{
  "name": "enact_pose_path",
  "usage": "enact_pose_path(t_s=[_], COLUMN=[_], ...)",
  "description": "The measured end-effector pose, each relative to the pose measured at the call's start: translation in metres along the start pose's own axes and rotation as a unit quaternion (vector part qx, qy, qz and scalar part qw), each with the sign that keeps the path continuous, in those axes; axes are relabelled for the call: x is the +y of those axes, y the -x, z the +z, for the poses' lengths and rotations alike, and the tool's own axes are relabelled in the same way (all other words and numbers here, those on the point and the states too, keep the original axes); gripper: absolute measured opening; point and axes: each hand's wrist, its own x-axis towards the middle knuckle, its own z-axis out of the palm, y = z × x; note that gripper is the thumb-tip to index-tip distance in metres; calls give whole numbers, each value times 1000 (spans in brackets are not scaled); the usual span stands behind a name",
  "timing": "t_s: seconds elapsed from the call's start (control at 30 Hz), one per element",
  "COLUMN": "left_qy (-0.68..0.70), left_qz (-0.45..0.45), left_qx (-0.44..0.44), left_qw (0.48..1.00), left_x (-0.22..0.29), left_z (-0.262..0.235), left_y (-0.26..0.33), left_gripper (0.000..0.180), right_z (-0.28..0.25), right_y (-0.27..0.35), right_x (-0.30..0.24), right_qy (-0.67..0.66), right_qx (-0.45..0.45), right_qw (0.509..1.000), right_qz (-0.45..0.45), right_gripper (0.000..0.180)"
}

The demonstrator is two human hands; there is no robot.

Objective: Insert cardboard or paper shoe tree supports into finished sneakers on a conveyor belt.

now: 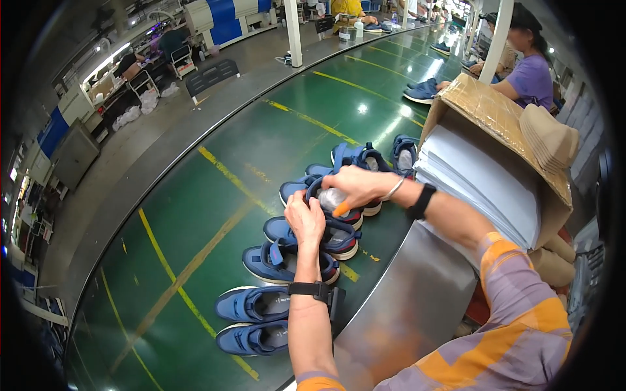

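Blue shoes stand in a row on the green conveyor belt [195, 260]. My left hand [304, 218] grips the upper edge of one blue shoe [292, 189], its fingers bent at the opening. Over that opening is my right hand [355, 186], with an orange cover on one finger, closed about a crumpled whitish wad [330, 199] that sits in the shoe. Part of the wad is hidden by the fingers. Closer to me are a strapped shoe [261, 264] and a pair whose insoles show, including the nearest shoe [251, 339].
On my right, a cardboard box [479, 98] holds a stack of white sheets [482, 176]. A metal surface [411, 287] borders the belt below it. More shoes [424, 91] lie farther along, beside a person in purple [531, 78]. A white post [292, 32] rises beyond the belt's left edge.
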Motion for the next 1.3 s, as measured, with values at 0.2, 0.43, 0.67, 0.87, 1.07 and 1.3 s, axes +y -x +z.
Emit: enact_pose_path(t_s=[0.2, 0.43, 0.67, 0.87, 1.07, 1.3], left_qy=[-15, -17, -221, -301, -356, -413], left_qz=[39, 28, 221, 242, 274, 169], left_qx=[5, -27, -163, -161, -212, -229], left_qw=[999, 999, 936, 908, 868, 865], left_x=[7, 21, 90, 51, 43, 32], left_z=[6, -11, -21, -33, -117, -251], left_y=[2, 9, 80, 96, 125, 174], left_gripper=[22, 22, 33, 38, 44, 48], right_z=[25, 30, 16, 25, 40, 96], right_y=[-13, -7, 67, 57, 64, 25], right_x=[10, 4, 19, 3, -74, -206], right_qy=[161, 125, 38, -12, -15, -44], right_qx=[138, 177, -64, -16, 19, 97], right_qw=[977, 976, 995, 999, 1000, 990], right_qz=[-6, 30, 69, 48, 1, -91], right_gripper=[34, 41, 58, 67, 56, 13])
